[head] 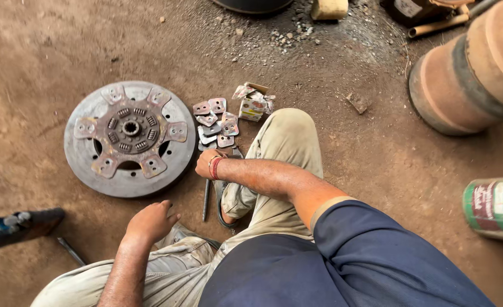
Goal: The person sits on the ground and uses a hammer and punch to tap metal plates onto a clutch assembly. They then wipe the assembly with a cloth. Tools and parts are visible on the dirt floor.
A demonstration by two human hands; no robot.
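A round metal clutch disc (130, 138) with a splined hub and several riveted pads lies flat on the dirt floor at the left. Several small metal plates (215, 121) are piled just to its right, beside a torn small cardboard box (252, 103). My right hand (207, 164) reaches across my knee and sits low between the disc and the plates, fingers curled; what it grips is hidden. A thin metal rod (206, 200) lies just below it. My left hand (150, 222) hovers near my left knee, below the disc, fingers loosely bent and empty.
A tool with a red and black handle (13, 226) lies at the left edge, a thin rod (70, 251) beside it. A large rusty drum (471, 71) stands at the upper right, a green-labelled can (495, 206) at the right edge. Gravel and a wooden block (329, 8) lie at the top.
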